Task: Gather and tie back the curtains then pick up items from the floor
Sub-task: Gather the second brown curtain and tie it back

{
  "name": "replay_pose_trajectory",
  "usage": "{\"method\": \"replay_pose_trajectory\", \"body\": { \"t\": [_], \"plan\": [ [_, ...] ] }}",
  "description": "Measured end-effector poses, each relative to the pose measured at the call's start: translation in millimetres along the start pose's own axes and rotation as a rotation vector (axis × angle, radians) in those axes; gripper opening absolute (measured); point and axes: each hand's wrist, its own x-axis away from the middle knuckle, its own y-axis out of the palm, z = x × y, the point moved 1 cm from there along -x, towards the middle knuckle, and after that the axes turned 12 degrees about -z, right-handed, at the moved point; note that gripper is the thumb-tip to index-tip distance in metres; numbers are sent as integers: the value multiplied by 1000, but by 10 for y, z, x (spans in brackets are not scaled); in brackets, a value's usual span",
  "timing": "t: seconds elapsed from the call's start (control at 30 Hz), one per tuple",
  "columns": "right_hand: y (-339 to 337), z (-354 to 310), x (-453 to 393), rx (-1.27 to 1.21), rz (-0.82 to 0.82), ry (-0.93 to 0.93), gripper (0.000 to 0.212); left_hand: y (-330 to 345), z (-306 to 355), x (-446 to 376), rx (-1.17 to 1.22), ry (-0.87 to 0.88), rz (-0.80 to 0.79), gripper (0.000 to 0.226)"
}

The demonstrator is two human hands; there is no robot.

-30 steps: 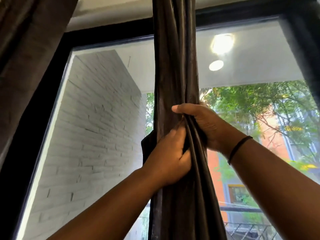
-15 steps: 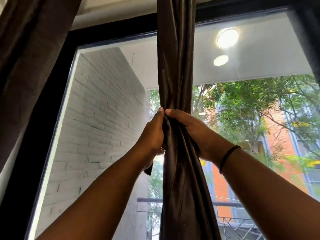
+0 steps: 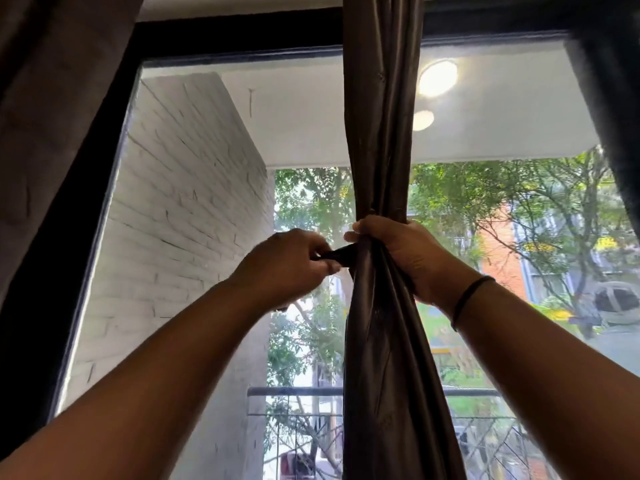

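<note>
A dark brown curtain hangs gathered into one tight column down the middle of the window. My right hand grips the bundle at its narrowest point, fingers wrapped round the folds. My left hand is just left of the bundle and pinches a short dark strip of fabric that sticks out sideways from the curtain at the same height. Where that strip runs behind the bundle is hidden. A black band sits on my right wrist.
A second dark curtain hangs at the left edge, beside the black window frame. Another dark drape fills the upper right corner. Through the glass are a white brick wall, a balcony railing and trees.
My left hand let go of the bundle's left side and moved out leftwards, pulling a dark strip sideways. My right hand stayed wrapped round the gathered curtain.
</note>
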Motion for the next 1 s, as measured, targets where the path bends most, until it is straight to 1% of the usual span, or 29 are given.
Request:
{"method": "replay_pose_trajectory", "body": {
  "t": [0.1, 0.2, 0.33, 0.4, 0.53, 0.63, 0.73, 0.77, 0.83, 0.9, 1.0],
  "plan": [
    [31, -44, 39, 87, 42, 6, 23, -166, -163, 43, 187, 18, -53, 25],
    [44, -68, 75, 122, 70, 12, 17, -258, -223, 87, 433, -18, -75, 28],
    [105, -112, 143, 113, 67, 23, 16, -169, -82, 106, 901, -71, -268, 22],
    [157, -128, 173, 80, 48, 17, 14, -97, 48, 123, 1046, -54, -290, 21],
    [245, -171, 237, 10, -38, 8, 14, 53, 364, 155, 1118, 32, -255, 13],
    [293, -232, 294, 32, -72, 0, 20, 148, 453, 162, 1173, 63, -168, 11],
    [307, -231, 296, 125, -70, -10, 33, 218, 450, 179, 1280, 111, -171, 29],
    [311, -230, 294, 165, -84, -1, 42, 231, 446, 180, 1306, 129, -183, 38],
    [306, -234, 301, 168, -176, 50, 65, 238, 436, 175, 1331, 171, -213, 53],
    [262, -245, 322, 92, -274, 93, 77, 248, 428, 154, 1356, 211, -235, 46],
    [180, -253, 321, 108, -323, 66, 76, 305, 403, 95, 1363, 186, -258, 33]
  ]
}}
